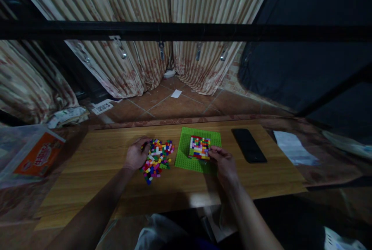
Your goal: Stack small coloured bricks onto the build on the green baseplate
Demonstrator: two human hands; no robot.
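Note:
A loose heap of small multicoloured toy bricks (157,161) lies on the wooden table. At its upper left edge is my left hand (136,155), with the fingers curled in and touching the bricks; whatever they pinch is hidden. To the right lies a bright green studded baseplate (183,153). On it sits a squarish build of mixed-colour bricks (200,146), in red, white, yellow, orange and green. My right hand (225,161) has its thumb and fingers closed on the right edge of this build.
A black phone (249,145) lies on the table (95,165) right of the baseplate. Beyond the right end is a white sheet (293,147). A clear plastic box with an orange label (36,157) stands at the left. A dark metal bar (186,32) crosses in front of striped curtains.

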